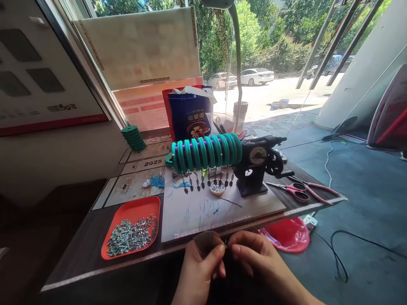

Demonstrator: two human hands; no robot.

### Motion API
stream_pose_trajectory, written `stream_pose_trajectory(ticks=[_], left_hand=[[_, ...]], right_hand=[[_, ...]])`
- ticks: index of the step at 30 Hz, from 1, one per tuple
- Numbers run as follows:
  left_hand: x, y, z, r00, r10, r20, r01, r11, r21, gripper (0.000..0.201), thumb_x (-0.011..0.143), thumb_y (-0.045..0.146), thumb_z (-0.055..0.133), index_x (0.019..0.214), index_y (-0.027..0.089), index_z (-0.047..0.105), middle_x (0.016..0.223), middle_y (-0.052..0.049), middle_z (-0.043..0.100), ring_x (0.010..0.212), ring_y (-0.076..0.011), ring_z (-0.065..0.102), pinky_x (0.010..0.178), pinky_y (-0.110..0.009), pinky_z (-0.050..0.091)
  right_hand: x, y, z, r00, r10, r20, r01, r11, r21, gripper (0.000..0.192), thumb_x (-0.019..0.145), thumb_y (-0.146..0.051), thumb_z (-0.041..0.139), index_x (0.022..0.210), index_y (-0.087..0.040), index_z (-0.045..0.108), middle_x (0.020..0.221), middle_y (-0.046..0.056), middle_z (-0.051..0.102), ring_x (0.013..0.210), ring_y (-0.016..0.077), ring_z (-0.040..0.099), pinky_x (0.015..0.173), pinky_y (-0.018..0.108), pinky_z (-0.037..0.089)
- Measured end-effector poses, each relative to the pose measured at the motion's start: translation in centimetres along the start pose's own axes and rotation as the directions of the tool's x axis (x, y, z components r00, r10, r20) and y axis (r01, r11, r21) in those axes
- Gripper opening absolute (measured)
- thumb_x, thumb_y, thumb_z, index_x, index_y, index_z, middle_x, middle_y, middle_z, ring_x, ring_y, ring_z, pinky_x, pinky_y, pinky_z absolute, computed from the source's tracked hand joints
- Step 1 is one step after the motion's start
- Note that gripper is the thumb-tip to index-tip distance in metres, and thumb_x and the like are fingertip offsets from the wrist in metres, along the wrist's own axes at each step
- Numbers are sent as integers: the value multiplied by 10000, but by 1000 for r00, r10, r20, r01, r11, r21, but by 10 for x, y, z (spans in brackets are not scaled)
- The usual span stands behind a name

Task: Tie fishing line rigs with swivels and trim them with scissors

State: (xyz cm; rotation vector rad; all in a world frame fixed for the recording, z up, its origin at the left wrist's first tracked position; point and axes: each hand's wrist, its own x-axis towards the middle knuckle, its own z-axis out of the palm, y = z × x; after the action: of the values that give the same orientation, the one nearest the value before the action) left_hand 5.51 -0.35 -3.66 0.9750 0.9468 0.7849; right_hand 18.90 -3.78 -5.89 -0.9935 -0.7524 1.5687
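My left hand [205, 262] and my right hand [256, 256] meet just below the table's front edge. Thumb and fingertips are pinched together on both. Between them is a tiny dark thing, too small to name. A dark, see-through patch lies against the back of my left fingers; I cannot tell what it is. Beyond them, on a pale board [254, 207], stands a black hand-cranked winder [254, 169] bearing a green ridged spool [206, 152]. Several small dark pieces hang on lines beneath the spool. A little dish of silvery beads [216, 186] sits under it.
An orange tray [110, 237] of small metal parts lies at left. Scissors [295, 190] and pink-handled pliers [321, 192] are at right, above a red-lined bin [292, 237]. Blue snippets [157, 181], another green spool [133, 137] and a blue bag [189, 112] are farther back.
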Motion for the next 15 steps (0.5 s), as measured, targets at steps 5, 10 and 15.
stream_pose_trajectory(ticks=[5, 10, 15], left_hand=[[-3, -1, 3, 979, 162, -127, -135, 971, 198, 236, 673, 347, 649, 684, 125, 568, 795, -11, 562, 394, 5, 396, 405, -141, 306], [-3, -1, 0, 986, 131, -103, -102, 962, 255, 255, 677, 358, 620, 668, 108, 575, 1018, -77, 524, 411, 3, 430, 415, -166, 339], [-1, 0, 1, 986, 113, -121, -87, 976, 202, 281, 643, 379, 639, 691, 110, 572, 934, -63, 538, 401, -7, 427, 409, -169, 334]], right_hand=[[1, -10, 9, 987, -154, -34, 143, 963, -227, 283, 706, -403, 662, 698, -123, 623, 645, 19, 598, 612, 112, 506, 565, 205, 383], [-2, -8, 5, 937, -349, -2, 291, 784, -549, 248, 811, -344, 541, 698, -135, 613, 645, 25, 615, 606, 123, 549, 559, 202, 410], [-7, -9, -2, 822, -508, 257, 464, 334, -821, 189, 860, -202, 452, 734, -155, 584, 648, 13, 591, 566, 94, 552, 529, 167, 397]])
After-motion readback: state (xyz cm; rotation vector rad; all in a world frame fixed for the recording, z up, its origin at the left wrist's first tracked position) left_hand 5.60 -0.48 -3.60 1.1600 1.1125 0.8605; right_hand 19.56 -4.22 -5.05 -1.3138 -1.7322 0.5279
